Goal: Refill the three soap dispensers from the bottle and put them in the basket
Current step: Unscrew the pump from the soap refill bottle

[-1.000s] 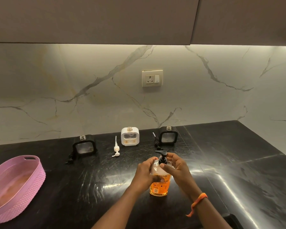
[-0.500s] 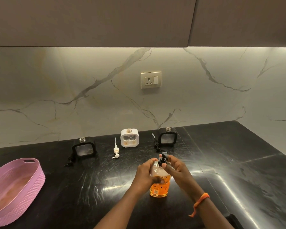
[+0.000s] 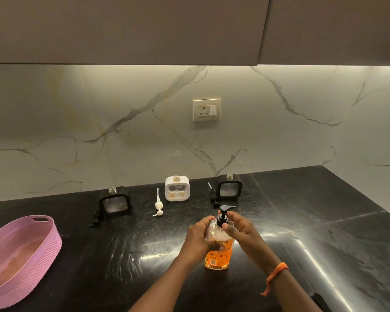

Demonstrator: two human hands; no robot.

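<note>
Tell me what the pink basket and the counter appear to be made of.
The pink oval woven-pattern basket looks like moulded matte plastic: uniform colour, ribbed wall, cut-out handle. The black veined countertop looks like polished stone, probably granite or marble, given its glossy reflections and a seam.

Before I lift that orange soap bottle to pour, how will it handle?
The soap bottle looks roughly half full of orange liquid, so probably bottom-heavy and stable upright. Its clear plastic wall may flex under the left hand. The right hand pinches the pump collar; if loosened, it could come off when tilted.
</note>
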